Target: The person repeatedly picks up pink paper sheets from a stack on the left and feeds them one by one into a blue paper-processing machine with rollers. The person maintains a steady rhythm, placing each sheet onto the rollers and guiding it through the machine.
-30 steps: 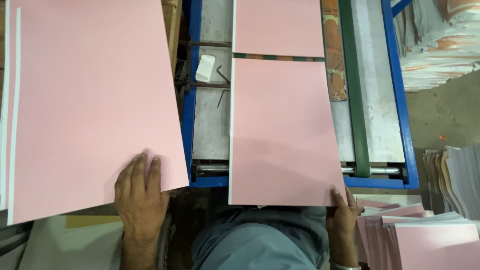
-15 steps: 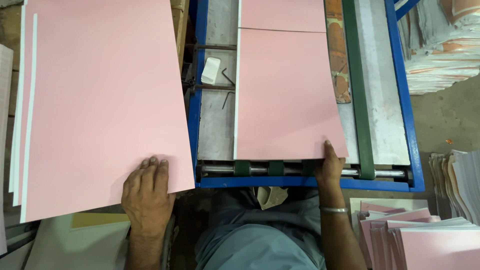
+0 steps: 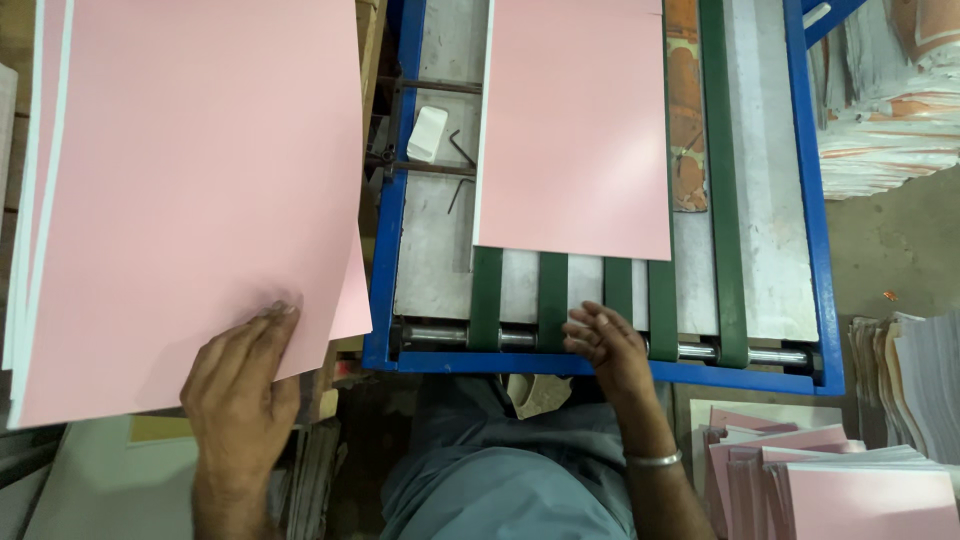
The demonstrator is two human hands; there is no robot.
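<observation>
The left hand (image 3: 240,385) comes up from the bottom edge on a bare forearm, palm down, with its fingers held close together and stretched forward, the fingertips (image 3: 280,312) pressing flat and the thumb lying along the side. The right hand (image 3: 606,345) reaches forward at the centre on a bare forearm that slants in from the lower right, a thin metal bangle round the wrist. Its fingers are loosely curled and slightly spread, knuckles up, closing on nothing, with the fingertips pointing left and forward.
</observation>
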